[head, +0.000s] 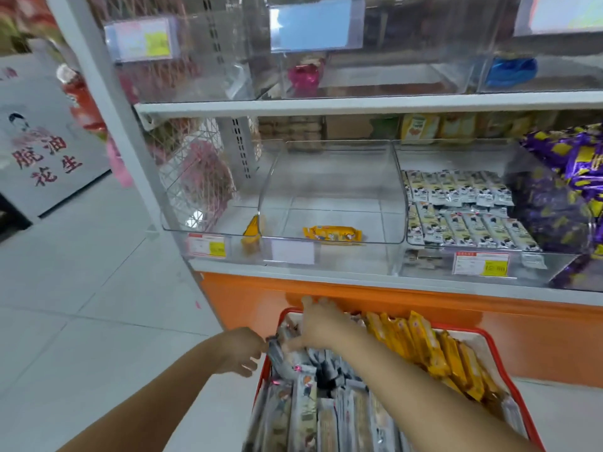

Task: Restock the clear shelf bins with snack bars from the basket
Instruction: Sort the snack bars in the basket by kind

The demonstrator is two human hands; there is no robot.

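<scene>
The left hand (pixel 239 350) pinches the end of a grey snack bar (pixel 280 357) at the red basket's (pixel 473 331) left rim, its fingers curled. Just beside it the right hand (pixel 315 324) reaches over the grey bars with fingers stretched out — whether it grips anything cannot be told. Yellow bars (pixel 424 347) stand right of those fingers, with the clear bin (pixel 332 190) above.

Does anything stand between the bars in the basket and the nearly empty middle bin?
Nothing visible does. The middle bin looks open above its low clear front wall, with only one yellow bar lying inside. The basket sits below it.
</scene>
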